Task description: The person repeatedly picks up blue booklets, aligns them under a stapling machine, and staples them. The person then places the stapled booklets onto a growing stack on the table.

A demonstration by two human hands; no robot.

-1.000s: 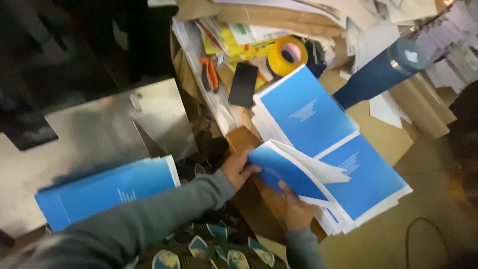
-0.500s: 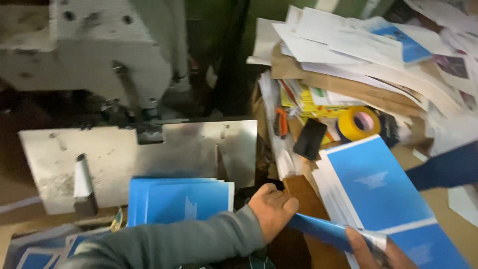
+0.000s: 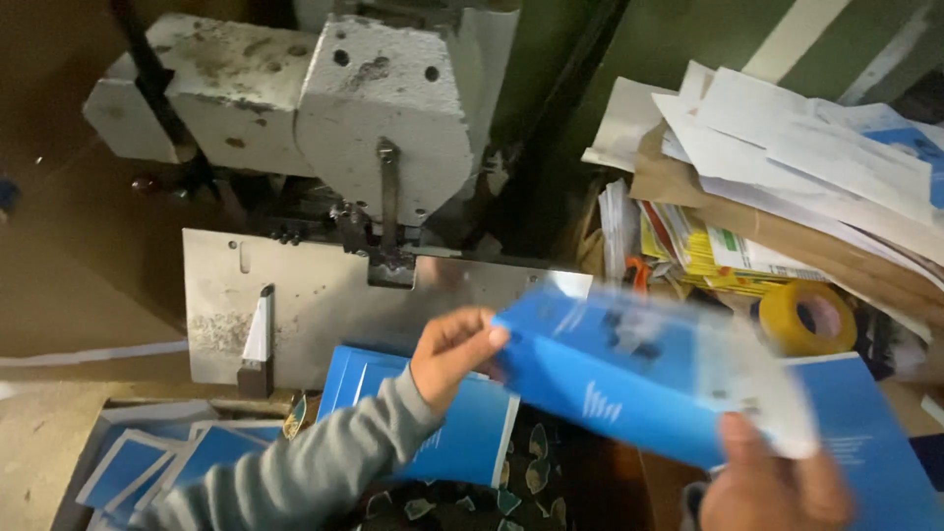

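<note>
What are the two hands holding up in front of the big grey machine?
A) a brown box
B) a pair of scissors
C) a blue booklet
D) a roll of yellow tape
C: the left hand and the right hand each grip an end of the blue booklet, while the yellow tape roll lies untouched to the side.

— Where are you standing here?

— You're in a small print-finishing or bindery workshop. At twelve o'clock a worn grey stitching machine (image 3: pixel 383 108) sits over a scuffed metal work plate (image 3: pixel 324 305).

— What else tells you that?

— At two o'clock loose paper sheets and cardboard (image 3: pixel 787 187) are heaped up, a roll of yellow tape (image 3: pixel 808 320) lies at three, and stacks of blue booklets (image 3: pixel 147 457) sit at eight.
</note>
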